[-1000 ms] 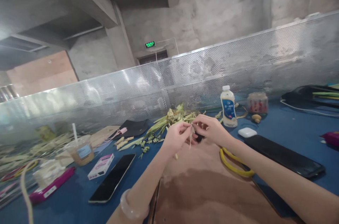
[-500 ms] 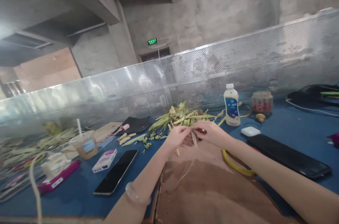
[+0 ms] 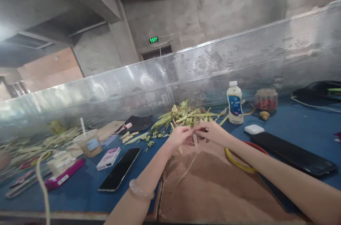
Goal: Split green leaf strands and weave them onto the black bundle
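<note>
My left hand (image 3: 180, 138) and my right hand (image 3: 214, 135) meet fingertip to fingertip above the far end of a brown wooden board (image 3: 210, 186). Both are closed in a pinch. A narrow pale leaf strip (image 3: 195, 141) hangs down from between them; its upper end is hidden by the fingers. On the board below lies a thin curled fibre (image 3: 188, 169). Just beyond my hands is a heap of green and yellowish leaves and stalks (image 3: 183, 114). Small green leafy bits (image 3: 151, 140) are scattered to its left.
A white bottle (image 3: 234, 106), a jar (image 3: 266, 100), a white case (image 3: 254, 129) and a dark phone (image 3: 294, 154) stand or lie right. Yellow (image 3: 239, 165) and red rings pass under my right forearm. Left are another phone (image 3: 120, 169), a small box (image 3: 108, 158) and a drink cup (image 3: 91, 144).
The view has shifted slightly, so the table things sit a little further right. My hands stay together at the leaf strip, with small finger movements.
</note>
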`<state>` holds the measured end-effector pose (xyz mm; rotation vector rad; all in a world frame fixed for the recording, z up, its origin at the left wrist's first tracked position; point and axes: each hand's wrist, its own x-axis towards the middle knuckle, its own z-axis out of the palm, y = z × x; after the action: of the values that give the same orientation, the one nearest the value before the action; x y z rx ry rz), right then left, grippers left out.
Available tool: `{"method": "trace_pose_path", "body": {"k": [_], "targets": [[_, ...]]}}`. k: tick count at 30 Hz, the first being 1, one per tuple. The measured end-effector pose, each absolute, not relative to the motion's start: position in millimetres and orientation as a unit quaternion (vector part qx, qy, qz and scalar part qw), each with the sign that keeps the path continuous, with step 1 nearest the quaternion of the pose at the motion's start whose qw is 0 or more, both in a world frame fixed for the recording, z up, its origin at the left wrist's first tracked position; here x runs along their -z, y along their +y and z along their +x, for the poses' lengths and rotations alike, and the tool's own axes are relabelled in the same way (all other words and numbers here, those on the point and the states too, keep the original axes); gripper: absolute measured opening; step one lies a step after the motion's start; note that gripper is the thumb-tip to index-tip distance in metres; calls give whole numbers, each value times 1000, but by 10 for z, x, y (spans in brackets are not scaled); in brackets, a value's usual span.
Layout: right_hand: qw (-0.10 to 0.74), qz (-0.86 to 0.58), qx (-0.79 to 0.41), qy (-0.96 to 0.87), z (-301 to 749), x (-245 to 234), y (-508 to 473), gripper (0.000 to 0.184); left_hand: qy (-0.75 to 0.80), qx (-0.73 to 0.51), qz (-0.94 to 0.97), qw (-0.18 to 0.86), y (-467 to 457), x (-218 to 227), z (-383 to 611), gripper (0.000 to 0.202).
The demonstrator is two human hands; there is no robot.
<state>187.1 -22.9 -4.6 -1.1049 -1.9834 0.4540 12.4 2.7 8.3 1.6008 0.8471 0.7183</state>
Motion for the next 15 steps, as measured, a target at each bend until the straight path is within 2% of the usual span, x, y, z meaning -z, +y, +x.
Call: {"method": "trace_pose_path", "body": {"k": [9, 15], "targets": [[428, -433, -157, -778, 1842, 38, -236, 24, 355, -334, 668, 563, 32, -53, 129, 9], [437, -434, -132, -777, 1820, 33, -261, 22, 348, -329, 662, 577, 20, -57, 138, 18]]}}
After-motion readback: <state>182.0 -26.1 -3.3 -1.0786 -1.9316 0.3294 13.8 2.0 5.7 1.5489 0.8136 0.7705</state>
